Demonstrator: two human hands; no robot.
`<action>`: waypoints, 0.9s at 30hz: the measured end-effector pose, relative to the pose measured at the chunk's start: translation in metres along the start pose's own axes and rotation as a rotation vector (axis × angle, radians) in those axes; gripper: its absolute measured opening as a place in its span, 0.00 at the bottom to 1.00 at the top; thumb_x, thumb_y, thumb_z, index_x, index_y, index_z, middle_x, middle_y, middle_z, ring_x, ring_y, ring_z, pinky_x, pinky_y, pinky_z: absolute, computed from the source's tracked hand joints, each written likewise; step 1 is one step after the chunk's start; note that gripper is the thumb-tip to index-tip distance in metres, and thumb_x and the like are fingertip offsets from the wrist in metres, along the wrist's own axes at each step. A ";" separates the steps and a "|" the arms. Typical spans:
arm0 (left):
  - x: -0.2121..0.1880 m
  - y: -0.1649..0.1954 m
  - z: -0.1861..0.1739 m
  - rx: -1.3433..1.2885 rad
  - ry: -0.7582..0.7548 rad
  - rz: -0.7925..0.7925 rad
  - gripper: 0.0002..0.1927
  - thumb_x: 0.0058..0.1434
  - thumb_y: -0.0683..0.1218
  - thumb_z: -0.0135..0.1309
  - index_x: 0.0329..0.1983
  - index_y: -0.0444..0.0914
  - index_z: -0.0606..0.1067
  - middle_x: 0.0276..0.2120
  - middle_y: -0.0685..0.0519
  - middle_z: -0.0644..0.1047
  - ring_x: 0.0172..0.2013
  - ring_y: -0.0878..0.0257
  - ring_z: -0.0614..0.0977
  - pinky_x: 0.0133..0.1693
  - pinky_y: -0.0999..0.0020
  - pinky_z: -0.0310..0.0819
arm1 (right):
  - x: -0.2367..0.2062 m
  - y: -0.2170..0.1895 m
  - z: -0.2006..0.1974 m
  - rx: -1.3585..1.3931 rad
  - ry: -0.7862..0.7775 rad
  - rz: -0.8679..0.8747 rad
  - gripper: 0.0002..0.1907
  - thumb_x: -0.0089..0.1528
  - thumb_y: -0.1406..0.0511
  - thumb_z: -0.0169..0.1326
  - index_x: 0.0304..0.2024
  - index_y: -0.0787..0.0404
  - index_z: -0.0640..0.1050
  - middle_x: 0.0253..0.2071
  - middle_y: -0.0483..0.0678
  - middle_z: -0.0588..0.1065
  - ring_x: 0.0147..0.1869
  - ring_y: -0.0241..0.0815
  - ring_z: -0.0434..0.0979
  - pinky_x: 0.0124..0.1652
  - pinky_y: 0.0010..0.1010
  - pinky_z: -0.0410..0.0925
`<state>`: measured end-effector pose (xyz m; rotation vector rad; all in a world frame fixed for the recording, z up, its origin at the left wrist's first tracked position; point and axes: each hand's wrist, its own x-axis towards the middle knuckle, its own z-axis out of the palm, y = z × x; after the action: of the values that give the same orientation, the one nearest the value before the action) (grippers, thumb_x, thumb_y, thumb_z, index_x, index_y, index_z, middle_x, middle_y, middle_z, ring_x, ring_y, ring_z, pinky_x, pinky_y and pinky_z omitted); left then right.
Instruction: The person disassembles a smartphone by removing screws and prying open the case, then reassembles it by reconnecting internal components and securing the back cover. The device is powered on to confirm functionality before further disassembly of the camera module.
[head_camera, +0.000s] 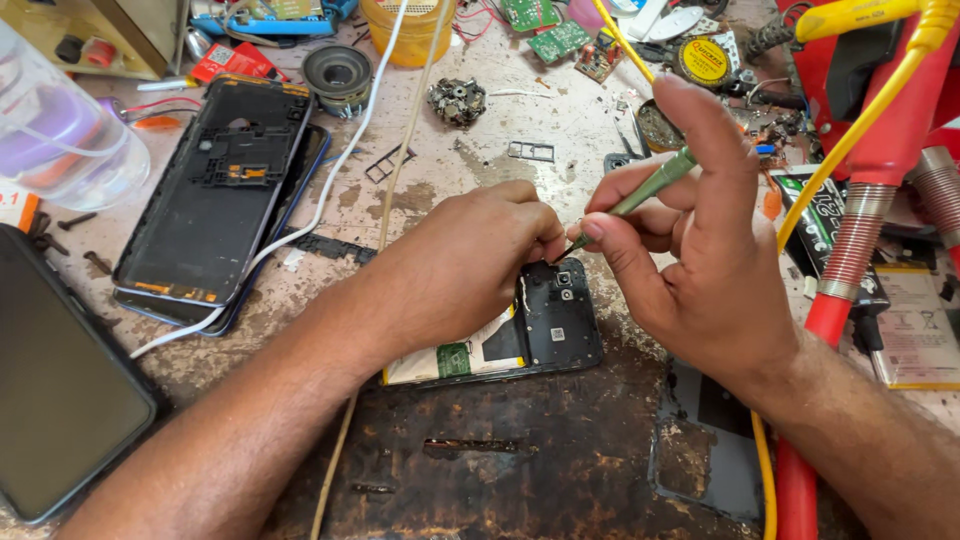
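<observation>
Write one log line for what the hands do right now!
left hand: steadies opened phone | right hand: holds green screwdriver, tip at phone top

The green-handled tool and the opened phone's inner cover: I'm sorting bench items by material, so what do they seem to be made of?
The green-handled tool, pinched in the right hand, looks like a matte plastic or painted handle; its thin tip is too small to judge. The opened phone's inner cover, steadied by the left hand, looks like black moulded plastic, matte with a slight sheen.
</observation>
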<state>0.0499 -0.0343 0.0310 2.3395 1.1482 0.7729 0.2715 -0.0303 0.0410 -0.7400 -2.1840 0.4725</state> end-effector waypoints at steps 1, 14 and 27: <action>0.000 0.000 0.001 -0.009 0.008 0.007 0.12 0.52 0.32 0.52 0.38 0.36 0.78 0.38 0.46 0.77 0.42 0.46 0.80 0.42 0.54 0.74 | 0.000 0.000 0.000 -0.004 -0.003 -0.006 0.44 0.69 0.77 0.57 0.76 0.61 0.44 0.48 0.55 0.77 0.52 0.38 0.82 0.46 0.25 0.79; 0.002 -0.006 0.004 0.025 0.018 0.034 0.09 0.53 0.34 0.55 0.38 0.34 0.76 0.38 0.43 0.76 0.41 0.45 0.80 0.41 0.53 0.73 | 0.008 -0.007 -0.005 -0.216 -0.134 -0.281 0.33 0.67 0.70 0.61 0.68 0.62 0.58 0.45 0.52 0.80 0.49 0.43 0.85 0.46 0.31 0.78; 0.011 -0.005 -0.010 -0.302 -0.048 -0.354 0.22 0.46 0.39 0.65 0.44 0.35 0.71 0.32 0.52 0.82 0.32 0.64 0.85 0.34 0.67 0.80 | 0.032 -0.034 -0.017 -0.416 -0.110 -0.056 0.35 0.61 0.63 0.69 0.66 0.62 0.66 0.43 0.51 0.79 0.41 0.38 0.82 0.37 0.32 0.74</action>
<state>0.0461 -0.0215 0.0392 1.8344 1.2784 0.7005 0.2553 -0.0337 0.0880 -0.8843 -2.4325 0.0255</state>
